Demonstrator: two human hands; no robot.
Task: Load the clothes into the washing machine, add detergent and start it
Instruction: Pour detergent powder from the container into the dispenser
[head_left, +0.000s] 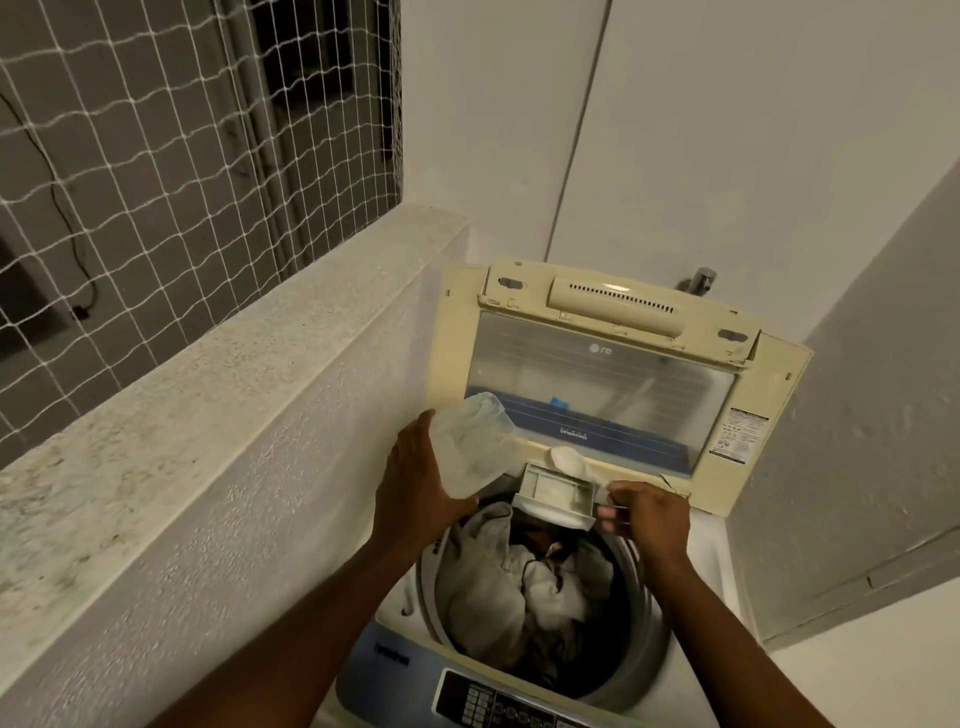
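Observation:
A top-loading washing machine (711, 691) stands below me with its lid (602, 384) raised against the back wall. Pale and dark clothes (524, 587) fill the drum. At the drum's far rim a small white detergent drawer (556, 493) is pulled out. My left hand (415, 483) grips a clear plastic detergent container (472, 441), tilted, just left of the drawer. My right hand (649, 514) pinches the handle of a white scoop (569, 460), whose bowl hangs above the drawer's back edge.
A speckled concrete ledge (208, 374) with white netting (156, 156) above it runs along the left. White walls close in behind and on the right, and a tap (698, 283) sticks out behind the lid. The control panel (498, 701) sits at the machine's near edge.

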